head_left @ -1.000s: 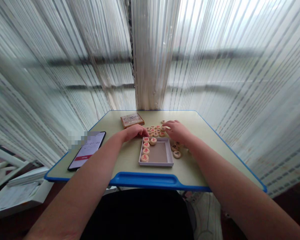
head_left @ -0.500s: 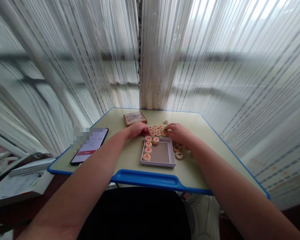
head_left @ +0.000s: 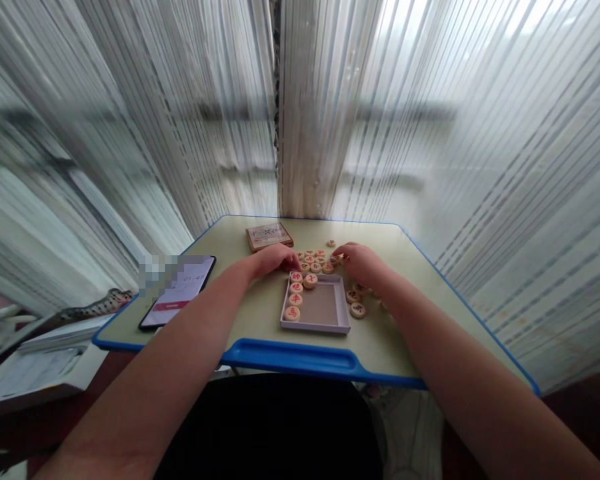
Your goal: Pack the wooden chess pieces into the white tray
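An open white box [head_left: 316,328] lies on the table. Along its left side runs a column of round wooden Chinese chess pieces with red characters, among them a lower piece [head_left: 293,313]; one more piece [head_left: 310,281] sits beside the top one. My left hand [head_left: 279,257] rests at the box's far left corner, fingers curled; what they hold, if anything, is hidden. Beyond the box is a cluster of loose pieces [head_left: 316,266] with red and dark characters. Over the cluster's right edge, my right hand [head_left: 363,261] has its fingers bent but apart, fingertips at the pieces.
Several dark-lettered pieces [head_left: 358,310] lie right of the box, partly under my right forearm. A lone piece [head_left: 331,243] sits farther back. A flat printed box [head_left: 269,236] is behind my left hand, and a phone [head_left: 180,293] lies at left. Blue edging [head_left: 295,360] borders the table.
My right hand has shifted slightly right, uncovering more of the pieces at its fingertips. My left hand and the pieces in the box look unchanged.
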The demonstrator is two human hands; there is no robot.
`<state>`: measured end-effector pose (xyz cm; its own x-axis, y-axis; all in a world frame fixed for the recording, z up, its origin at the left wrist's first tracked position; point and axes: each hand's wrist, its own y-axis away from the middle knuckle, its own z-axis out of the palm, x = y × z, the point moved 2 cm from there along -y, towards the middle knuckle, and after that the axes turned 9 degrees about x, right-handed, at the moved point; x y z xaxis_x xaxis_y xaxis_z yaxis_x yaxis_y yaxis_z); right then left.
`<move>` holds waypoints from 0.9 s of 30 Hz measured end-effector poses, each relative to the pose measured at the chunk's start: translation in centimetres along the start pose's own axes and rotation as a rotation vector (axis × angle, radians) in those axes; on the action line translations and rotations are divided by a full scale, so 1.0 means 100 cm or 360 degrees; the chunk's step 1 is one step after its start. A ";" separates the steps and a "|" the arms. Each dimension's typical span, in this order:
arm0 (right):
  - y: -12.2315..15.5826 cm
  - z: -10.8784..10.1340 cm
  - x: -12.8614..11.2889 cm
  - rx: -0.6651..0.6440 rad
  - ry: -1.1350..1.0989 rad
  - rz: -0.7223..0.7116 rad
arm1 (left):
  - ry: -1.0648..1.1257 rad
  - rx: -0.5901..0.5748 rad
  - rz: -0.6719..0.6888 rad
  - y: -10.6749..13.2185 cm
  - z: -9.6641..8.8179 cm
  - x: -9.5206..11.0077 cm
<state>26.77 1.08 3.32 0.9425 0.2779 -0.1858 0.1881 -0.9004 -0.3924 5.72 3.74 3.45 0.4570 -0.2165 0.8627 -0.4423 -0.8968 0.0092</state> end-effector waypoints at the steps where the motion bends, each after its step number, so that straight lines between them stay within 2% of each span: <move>1: 0.000 -0.001 -0.001 -0.0010 -0.0002 0.0001 | -0.0012 -0.0003 0.0003 0.000 0.000 0.000; 7: 0.000 -0.003 -0.004 0.0003 -0.0046 -0.0010 | -0.0187 -0.0035 0.0100 -0.002 -0.002 -0.002; 17: 0.000 -0.001 -0.007 -0.0049 -0.0066 -0.0055 | -0.0269 -0.0031 0.0115 -0.002 -0.002 -0.001; 23: -0.001 -0.006 -0.007 0.0113 -0.0088 0.0033 | -0.0331 -0.0050 0.0152 -0.004 -0.003 -0.004; 27: -0.002 -0.003 -0.001 0.0045 -0.0002 0.0101 | -0.0429 -0.0050 0.0236 -0.008 -0.004 -0.009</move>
<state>26.73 1.08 3.70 0.9518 0.2209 -0.2126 0.1200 -0.9065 -0.4048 5.36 4.79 2.89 0.5719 -0.4424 0.6908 -0.5414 -0.8362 -0.0873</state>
